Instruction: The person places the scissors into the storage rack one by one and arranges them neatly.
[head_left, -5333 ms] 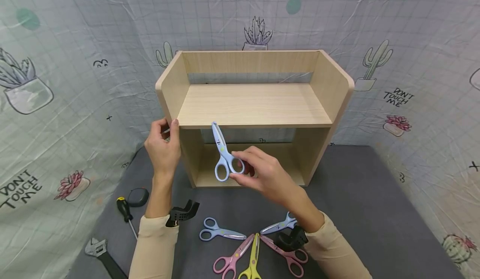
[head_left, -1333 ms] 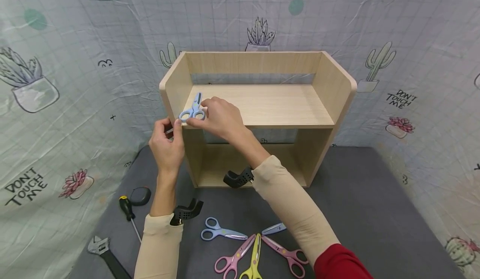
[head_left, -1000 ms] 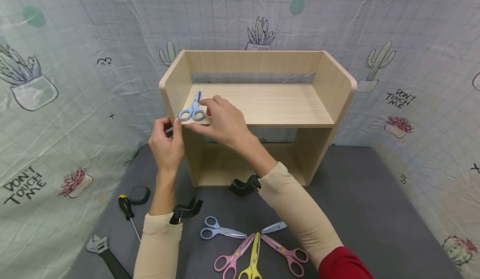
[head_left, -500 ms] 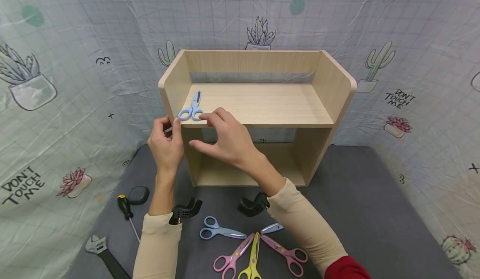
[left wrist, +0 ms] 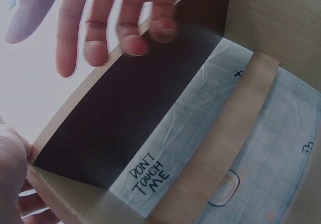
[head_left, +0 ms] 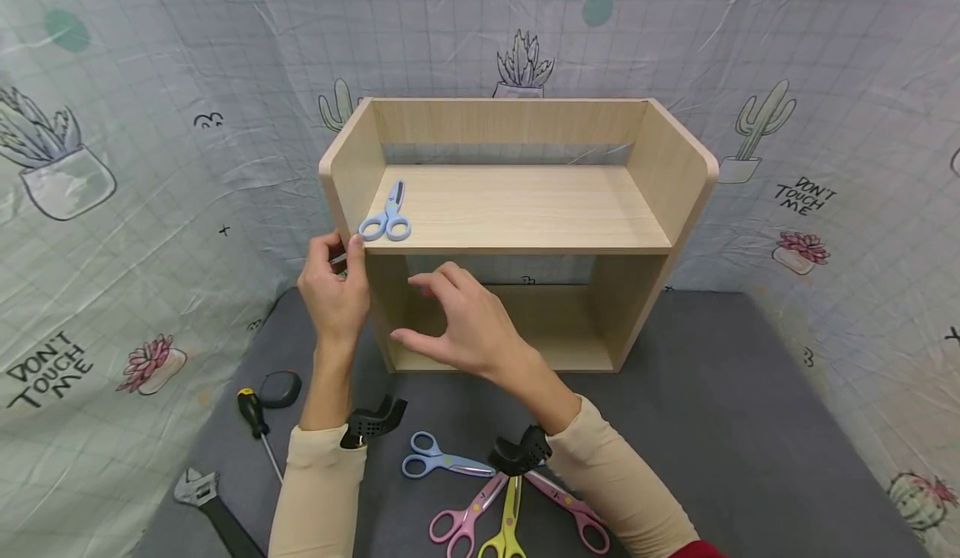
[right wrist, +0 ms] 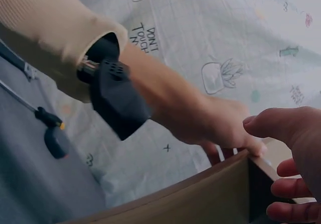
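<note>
A light wooden two-level shelf stands on a grey mat. A small blue pair of scissors lies at the left end of its upper board, handles toward me. My left hand grips the front edge of the shelf's left side panel, thumb on the corner. My right hand hovers empty in front of the lower opening, fingers relaxed and slightly curled, well below the blue scissors. In the left wrist view the right hand's fingers show above the dark lower compartment.
Several scissors lie on the mat near me: blue, pink, yellow, another pink. A screwdriver, a black tape measure and an adjustable wrench lie at the left. Printed cloth covers the walls.
My right hand set the blue scissors on the upper board, let go, and has drawn back and down toward me. The left hand has stayed on the side panel.
</note>
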A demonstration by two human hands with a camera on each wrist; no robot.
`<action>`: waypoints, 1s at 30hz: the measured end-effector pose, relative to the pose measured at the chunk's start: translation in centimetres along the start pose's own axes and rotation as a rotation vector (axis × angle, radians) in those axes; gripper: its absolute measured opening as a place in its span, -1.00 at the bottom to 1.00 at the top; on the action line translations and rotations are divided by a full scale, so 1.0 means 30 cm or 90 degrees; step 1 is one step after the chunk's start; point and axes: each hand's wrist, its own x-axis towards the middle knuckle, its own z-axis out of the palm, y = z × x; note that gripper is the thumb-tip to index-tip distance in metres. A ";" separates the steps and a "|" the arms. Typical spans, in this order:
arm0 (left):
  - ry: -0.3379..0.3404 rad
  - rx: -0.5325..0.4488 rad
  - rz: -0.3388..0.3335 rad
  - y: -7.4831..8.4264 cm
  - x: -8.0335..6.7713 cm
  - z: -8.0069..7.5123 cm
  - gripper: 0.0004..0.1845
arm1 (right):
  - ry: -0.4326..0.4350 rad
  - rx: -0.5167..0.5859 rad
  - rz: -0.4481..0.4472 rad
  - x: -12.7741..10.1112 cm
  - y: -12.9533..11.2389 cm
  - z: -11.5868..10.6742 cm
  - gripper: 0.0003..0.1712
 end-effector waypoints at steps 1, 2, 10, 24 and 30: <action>0.000 -0.001 -0.001 0.000 0.000 0.001 -0.65 | -0.004 0.004 0.006 -0.013 0.002 0.006 -0.34; 0.000 -0.002 -0.002 0.001 -0.001 0.002 -0.65 | -0.008 0.008 0.013 -0.025 0.004 0.013 -0.34; 0.007 -0.007 -0.009 0.005 -0.002 0.003 -0.66 | -0.047 0.029 0.052 -0.114 0.018 0.068 -0.34; 0.007 -0.012 -0.012 0.007 -0.003 0.002 -0.66 | -0.168 0.015 0.074 -0.219 0.021 0.158 -0.37; 0.005 -0.014 -0.016 0.007 -0.004 0.002 -0.66 | -0.184 -0.003 0.064 -0.267 0.027 0.211 -0.39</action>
